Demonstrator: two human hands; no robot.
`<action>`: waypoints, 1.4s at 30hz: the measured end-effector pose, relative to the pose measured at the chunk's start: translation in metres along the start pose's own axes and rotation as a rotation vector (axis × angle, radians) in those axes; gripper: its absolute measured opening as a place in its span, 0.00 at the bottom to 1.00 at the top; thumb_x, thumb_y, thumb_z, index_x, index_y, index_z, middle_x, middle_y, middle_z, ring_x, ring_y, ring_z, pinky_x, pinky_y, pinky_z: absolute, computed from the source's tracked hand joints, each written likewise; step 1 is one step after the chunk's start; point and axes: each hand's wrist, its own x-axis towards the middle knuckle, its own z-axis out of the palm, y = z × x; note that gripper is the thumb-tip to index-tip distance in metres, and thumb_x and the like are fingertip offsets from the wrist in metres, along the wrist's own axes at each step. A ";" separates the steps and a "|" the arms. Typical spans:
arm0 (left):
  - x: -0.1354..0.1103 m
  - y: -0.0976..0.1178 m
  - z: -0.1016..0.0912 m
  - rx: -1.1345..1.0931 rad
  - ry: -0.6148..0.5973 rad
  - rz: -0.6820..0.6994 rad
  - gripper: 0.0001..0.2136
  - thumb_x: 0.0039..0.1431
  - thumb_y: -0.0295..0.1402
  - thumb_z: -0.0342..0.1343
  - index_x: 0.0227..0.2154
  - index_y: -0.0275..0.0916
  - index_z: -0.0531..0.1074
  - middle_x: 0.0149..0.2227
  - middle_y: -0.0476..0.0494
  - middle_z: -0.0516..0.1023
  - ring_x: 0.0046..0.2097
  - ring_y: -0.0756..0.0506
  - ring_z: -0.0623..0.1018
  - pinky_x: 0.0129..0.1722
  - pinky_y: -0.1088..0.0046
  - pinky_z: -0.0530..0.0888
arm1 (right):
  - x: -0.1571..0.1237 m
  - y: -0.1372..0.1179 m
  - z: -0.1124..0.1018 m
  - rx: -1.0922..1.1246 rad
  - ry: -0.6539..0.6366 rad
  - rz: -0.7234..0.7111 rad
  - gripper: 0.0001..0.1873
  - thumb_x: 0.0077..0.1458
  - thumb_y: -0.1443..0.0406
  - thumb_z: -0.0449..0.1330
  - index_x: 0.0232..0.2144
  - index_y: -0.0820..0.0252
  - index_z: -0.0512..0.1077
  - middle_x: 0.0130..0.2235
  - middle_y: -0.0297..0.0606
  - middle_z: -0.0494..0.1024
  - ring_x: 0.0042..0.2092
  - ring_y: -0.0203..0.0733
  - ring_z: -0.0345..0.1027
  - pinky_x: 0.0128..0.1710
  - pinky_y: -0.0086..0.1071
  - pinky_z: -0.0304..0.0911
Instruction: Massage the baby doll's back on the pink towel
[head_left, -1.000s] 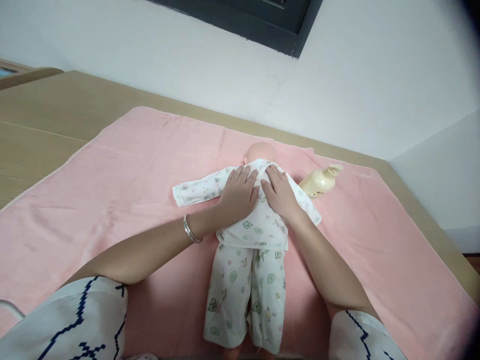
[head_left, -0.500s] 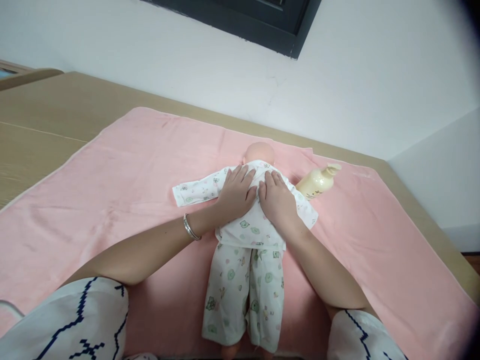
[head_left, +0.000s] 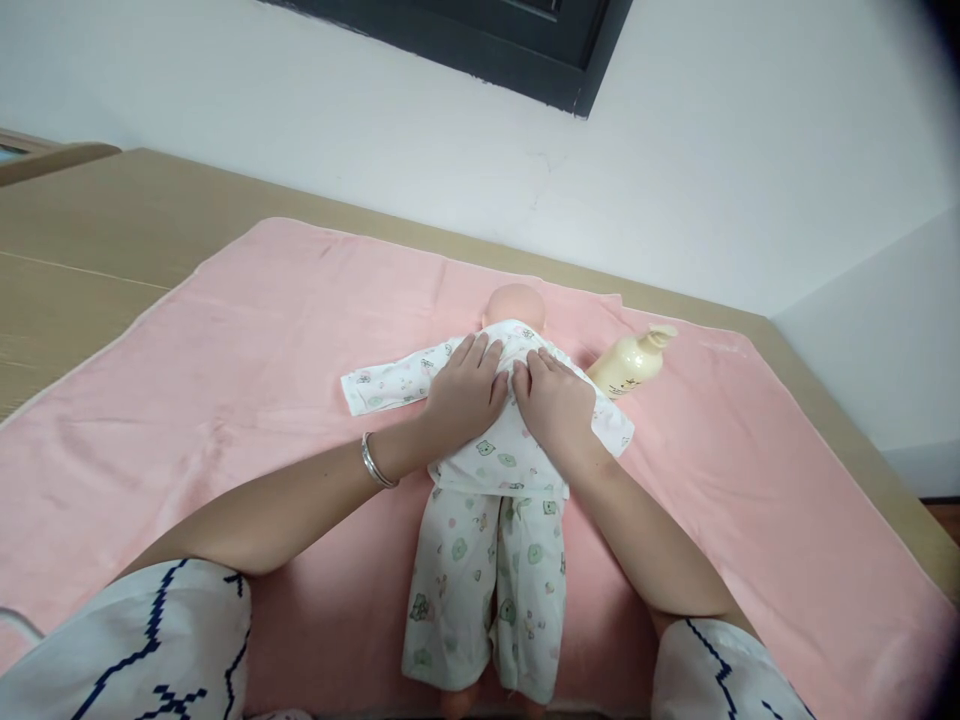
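A baby doll [head_left: 501,462] lies stretched out with its bald head away from me and no face showing. It wears a white long-sleeved top and trousers with small green and pink prints. My left hand [head_left: 466,390] rests flat on the left side of its upper back, fingers extended, a silver bangle on the wrist. On the right side of the upper back lies my right hand [head_left: 556,405], palm down, its fingers slightly bent. Both thumbs point inward, close together. Just beyond the doll's right-hand sleeve is a cream pump bottle [head_left: 628,366], tilted.
A pink blanket [head_left: 300,300] spreads under the doll over a wooden surface [head_left: 75,230]. Behind it rises a white wall [head_left: 420,130] with a dark frame [head_left: 525,60]. A pale curved cord or tube [head_left: 21,622] shows at the left edge.
The whole view has shifted slightly. My right hand's fingers are a little more bent and drawn back on the doll's back; my left hand stays in nearly the same place.
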 end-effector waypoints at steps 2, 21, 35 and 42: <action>-0.001 0.000 0.000 0.020 0.009 0.004 0.24 0.71 0.36 0.41 0.63 0.27 0.64 0.65 0.27 0.67 0.69 0.32 0.64 0.68 0.51 0.65 | 0.002 0.004 0.003 0.013 0.030 -0.010 0.20 0.68 0.58 0.48 0.42 0.60 0.77 0.43 0.48 0.83 0.46 0.53 0.75 0.42 0.39 0.66; -0.001 0.004 0.000 0.020 0.037 0.050 0.21 0.69 0.33 0.42 0.59 0.29 0.68 0.61 0.27 0.72 0.64 0.32 0.70 0.60 0.49 0.71 | 0.008 0.011 0.010 0.083 0.030 -0.031 0.20 0.64 0.61 0.51 0.51 0.65 0.73 0.49 0.49 0.80 0.54 0.58 0.66 0.55 0.49 0.61; -0.004 -0.028 0.026 -0.328 0.128 0.072 0.26 0.73 0.41 0.35 0.65 0.32 0.60 0.70 0.28 0.59 0.74 0.35 0.53 0.72 0.44 0.50 | -0.007 -0.009 -0.006 0.151 -0.098 -0.107 0.27 0.68 0.62 0.43 0.66 0.61 0.62 0.72 0.49 0.56 0.73 0.56 0.46 0.69 0.66 0.38; -0.006 -0.031 0.027 -0.377 0.193 0.097 0.28 0.73 0.45 0.34 0.65 0.32 0.61 0.70 0.27 0.60 0.73 0.36 0.56 0.71 0.48 0.54 | 0.000 -0.002 -0.005 0.214 0.011 -0.083 0.29 0.67 0.63 0.44 0.67 0.63 0.59 0.73 0.50 0.51 0.75 0.53 0.40 0.71 0.63 0.39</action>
